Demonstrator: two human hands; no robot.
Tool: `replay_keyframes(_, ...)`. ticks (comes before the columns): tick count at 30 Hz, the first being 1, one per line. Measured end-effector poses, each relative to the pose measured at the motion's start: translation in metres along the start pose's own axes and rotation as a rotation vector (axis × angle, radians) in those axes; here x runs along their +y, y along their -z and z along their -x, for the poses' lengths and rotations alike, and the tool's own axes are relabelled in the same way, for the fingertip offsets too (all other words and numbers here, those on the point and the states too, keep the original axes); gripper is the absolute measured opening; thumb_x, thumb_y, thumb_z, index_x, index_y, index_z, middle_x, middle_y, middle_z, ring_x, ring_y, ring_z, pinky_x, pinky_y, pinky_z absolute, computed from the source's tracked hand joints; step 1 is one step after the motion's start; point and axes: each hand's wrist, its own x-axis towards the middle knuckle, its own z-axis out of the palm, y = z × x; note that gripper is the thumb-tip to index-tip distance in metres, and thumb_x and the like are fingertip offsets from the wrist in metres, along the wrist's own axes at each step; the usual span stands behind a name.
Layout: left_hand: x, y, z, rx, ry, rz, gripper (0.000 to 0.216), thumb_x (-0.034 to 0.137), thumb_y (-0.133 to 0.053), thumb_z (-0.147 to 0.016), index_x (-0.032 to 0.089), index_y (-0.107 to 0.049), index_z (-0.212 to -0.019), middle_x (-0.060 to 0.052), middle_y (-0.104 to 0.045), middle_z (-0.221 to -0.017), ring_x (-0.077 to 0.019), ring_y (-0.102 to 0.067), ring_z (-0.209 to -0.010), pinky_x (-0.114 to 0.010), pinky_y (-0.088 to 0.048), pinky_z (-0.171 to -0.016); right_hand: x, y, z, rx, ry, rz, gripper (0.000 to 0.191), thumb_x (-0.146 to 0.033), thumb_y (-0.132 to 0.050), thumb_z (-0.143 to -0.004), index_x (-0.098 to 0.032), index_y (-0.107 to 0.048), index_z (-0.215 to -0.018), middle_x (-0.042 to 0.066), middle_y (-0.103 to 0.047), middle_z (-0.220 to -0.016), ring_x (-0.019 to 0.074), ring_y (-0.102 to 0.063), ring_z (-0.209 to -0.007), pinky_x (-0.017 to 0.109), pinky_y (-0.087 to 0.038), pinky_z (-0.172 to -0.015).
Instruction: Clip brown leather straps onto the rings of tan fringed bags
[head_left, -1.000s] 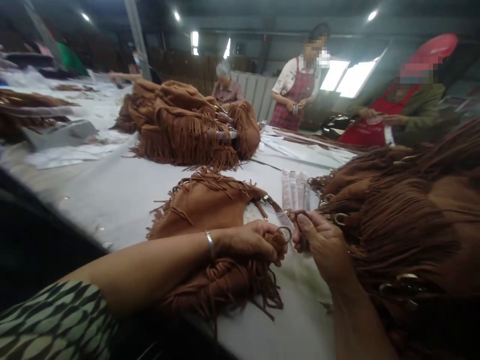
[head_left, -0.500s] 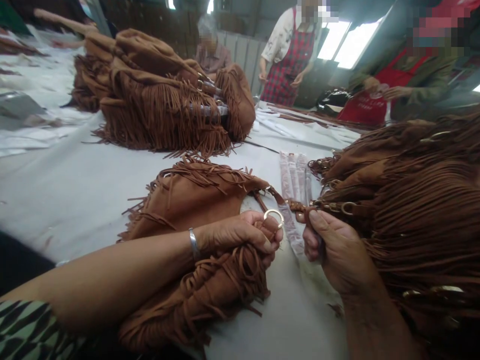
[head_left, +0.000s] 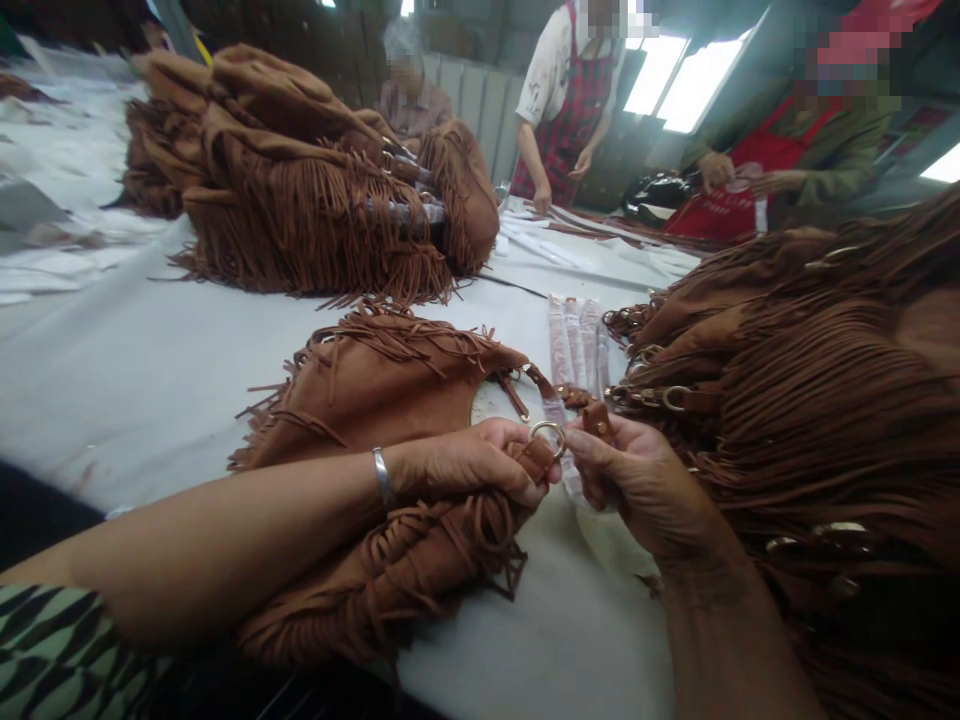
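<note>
A brown suede bag (head_left: 397, 390) with fringe lies in front of me on the white-covered table. My left hand (head_left: 499, 460) is closed around the bag's near end, where a leather tab holds a metal ring (head_left: 547, 440). Close against that ring is my right hand (head_left: 626, 470), its fingers pinching the end of a brown leather strap (head_left: 597, 420) with a small stud. Plastic wrapping covers part of the strap. Whether the strap end passes through the ring, I cannot tell. The bag's far end has a strap attached by metal hardware.
A heap of fringed bags (head_left: 300, 190) stands at the back left. More fringed bags with metal rings (head_left: 817, 400) are piled at the right. Plastic-wrapped straps (head_left: 577, 345) lie between. Several people work beyond the table (head_left: 90, 370), one in a checked apron (head_left: 559, 140).
My right hand has moved left with the strap end, up to the metal ring. My left hand keeps its hold on the bag. The person in the checked apron has lowered a hand to the table.
</note>
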Motion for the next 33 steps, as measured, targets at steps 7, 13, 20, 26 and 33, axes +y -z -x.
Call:
replay_keyframes(7, -0.006, 0.001, 0.001, 0.045, -0.213, 0.015, 0.028, 0.010, -0.067, -0.062, 0.013, -0.049, -0.083, 0.003, -0.049, -0.067, -0.0058, -0.044, -0.056, -0.017, -0.037, -0.054, 0.005, -0.009, -0.003, 0.022, 0.067, -0.038, 0.030, -0.036, -0.076, -0.068, -0.014, -0.058, -0.078, -0.006, -0.045, -0.053, 0.0050, -0.035, -0.042, 0.018, -0.026, -0.039)
replay_keyframes(13, -0.004, 0.007, -0.002, -0.017, -0.213, 0.049, 0.031, 0.019, -0.074, -0.063, 0.012, -0.052, -0.083, 0.000, -0.054, -0.072, -0.0071, -0.049, -0.061, -0.018, -0.038, -0.058, 0.015, -0.032, -0.006, 0.131, 0.208, -0.110, 0.024, -0.036, -0.069, -0.076, -0.017, -0.056, -0.080, -0.006, -0.047, -0.056, 0.0065, -0.040, -0.047, 0.018, -0.031, -0.044)
replay_keyframes(20, -0.003, 0.007, -0.001, -0.024, -0.186, -0.068, 0.039, 0.022, -0.077, -0.063, 0.014, -0.048, -0.087, 0.005, -0.046, -0.072, -0.0054, -0.041, -0.061, -0.017, -0.033, -0.057, 0.006, -0.032, 0.002, 0.296, 0.432, 0.416, 0.017, -0.034, -0.059, -0.082, -0.020, -0.060, -0.091, 0.002, -0.062, -0.076, 0.0160, -0.056, -0.067, 0.026, -0.043, -0.059)
replay_keyframes(26, -0.004, 0.000, 0.006, -0.170, -0.083, -0.094, 0.047, 0.050, -0.072, -0.069, 0.013, -0.052, -0.091, 0.003, -0.049, -0.068, -0.0080, -0.046, -0.059, -0.019, -0.035, -0.055, -0.065, -0.007, 0.007, -0.364, 0.344, 0.861, 0.014, -0.029, -0.060, -0.079, -0.018, -0.066, -0.073, 0.001, -0.063, -0.066, 0.0135, -0.055, -0.062, 0.024, -0.042, -0.058)
replay_keyframes(33, -0.001, 0.008, 0.010, -0.077, -0.070, 0.036, 0.058, 0.065, -0.045, -0.082, 0.010, -0.062, -0.089, -0.006, -0.058, -0.064, -0.0137, -0.054, -0.054, -0.023, -0.041, -0.052, -0.058, -0.014, 0.009, -0.052, 0.127, 0.502, 0.031, -0.045, -0.066, -0.076, -0.014, -0.062, -0.070, -0.006, -0.044, -0.045, 0.0050, -0.033, -0.036, 0.018, -0.024, -0.035)
